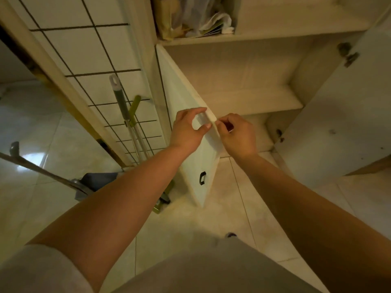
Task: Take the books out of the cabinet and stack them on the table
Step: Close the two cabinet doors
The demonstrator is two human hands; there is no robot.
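Both hands, left hand (187, 127) & right hand (237, 134), grip cabinet door (190, 157) edge.

From my feed, the cabinet (232, 81) fills the twelve to two o'clock part of the view. Its upper shelf (243, 38) carries a heap of crumpled plastic bags (190, 13) with some papers or thin booklets (213, 28) lying flat at the heap's right end; I cannot read any of them. The shelf below (254, 100) shows only its own pale board. The tiled floor (243, 208) runs from five round to nine o'clock. On it, at about nine o'clock, I see a mop head (99, 182) and a green tool's foot (157, 208), both standing against the tiled wall (84, 49).
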